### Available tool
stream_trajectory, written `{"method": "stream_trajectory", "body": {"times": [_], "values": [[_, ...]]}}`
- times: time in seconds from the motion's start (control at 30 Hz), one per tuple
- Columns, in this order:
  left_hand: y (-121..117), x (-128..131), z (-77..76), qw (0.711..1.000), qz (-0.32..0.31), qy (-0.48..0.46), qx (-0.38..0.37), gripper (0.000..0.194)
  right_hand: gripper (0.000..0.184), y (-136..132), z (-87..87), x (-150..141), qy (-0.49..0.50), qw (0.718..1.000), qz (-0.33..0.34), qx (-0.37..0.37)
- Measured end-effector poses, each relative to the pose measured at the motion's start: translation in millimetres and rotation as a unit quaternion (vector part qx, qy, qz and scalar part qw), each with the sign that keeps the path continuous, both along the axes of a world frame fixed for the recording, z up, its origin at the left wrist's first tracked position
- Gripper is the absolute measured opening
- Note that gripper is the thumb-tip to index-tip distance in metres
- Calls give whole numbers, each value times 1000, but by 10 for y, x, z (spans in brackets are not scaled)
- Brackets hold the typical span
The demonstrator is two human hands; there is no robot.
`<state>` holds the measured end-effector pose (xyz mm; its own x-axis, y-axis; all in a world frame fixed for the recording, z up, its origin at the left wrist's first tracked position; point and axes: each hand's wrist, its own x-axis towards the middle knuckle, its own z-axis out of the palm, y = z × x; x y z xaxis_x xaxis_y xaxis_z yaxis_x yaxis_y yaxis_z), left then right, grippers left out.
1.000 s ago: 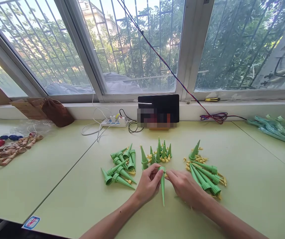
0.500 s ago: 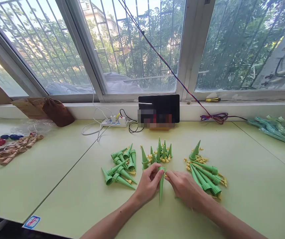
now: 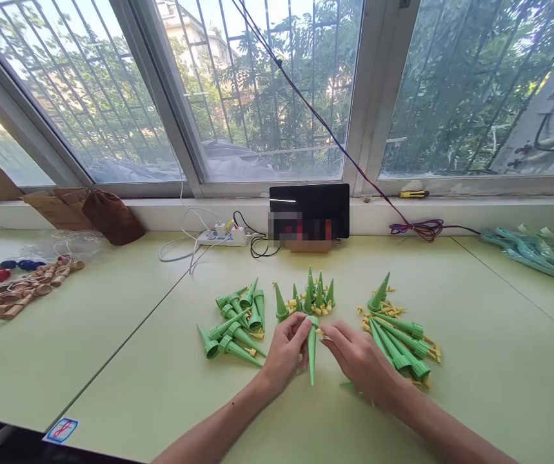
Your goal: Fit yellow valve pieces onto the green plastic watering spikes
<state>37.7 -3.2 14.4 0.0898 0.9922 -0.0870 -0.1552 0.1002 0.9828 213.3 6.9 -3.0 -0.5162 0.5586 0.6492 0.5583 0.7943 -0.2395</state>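
Observation:
My left hand point(image 3: 287, 351) is closed around the wide top of a green cone spike point(image 3: 311, 353), whose tip points down toward me. My right hand point(image 3: 360, 359) pinches a small yellow piece point(image 3: 320, 333) right at the spike's top end. A pile of green spikes point(image 3: 234, 322) lies to the left of my hands. Several spikes stand upright point(image 3: 311, 295) just beyond my fingers, among yellow bits. More spikes and yellow pieces point(image 3: 399, 335) lie to the right.
A dark screen point(image 3: 308, 216) leans against the window sill, with a white power strip point(image 3: 221, 237) and cables beside it. Wooden toys point(image 3: 20, 291) lie at far left, a brown pouch point(image 3: 111, 216) behind them, and teal wrapped items point(image 3: 542, 252) at far right.
The green spike has shifted slightly left and up in my hands, and both hands have edged a little farther from me. The piles have not moved.

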Motion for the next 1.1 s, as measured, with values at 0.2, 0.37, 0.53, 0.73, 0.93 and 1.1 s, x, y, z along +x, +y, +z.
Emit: {"method": "stream_trajectory", "body": {"times": [0.2,0.37,0.53,0.73,0.93,1.1], "values": [[10,-7,-23,1000,-11,14,-2,42,23,11,-32,34,-27,999,20,11],[15,-24,-45,999,-24,36,20,43,24,20,-58,48,-40,999,24,21],[15,-31,-56,998,-29,44,25,41,25,21,-51,50,-38,999,22,31],[25,-48,-87,997,-34,55,44,39,24,16,-41,43,-27,999,31,24],[20,-55,-87,995,-36,72,65,38,22,0,8,33,-18,999,34,24],[1,-46,-114,991,-49,92,81,38,25,-4,19,34,-27,999,32,2]]}}
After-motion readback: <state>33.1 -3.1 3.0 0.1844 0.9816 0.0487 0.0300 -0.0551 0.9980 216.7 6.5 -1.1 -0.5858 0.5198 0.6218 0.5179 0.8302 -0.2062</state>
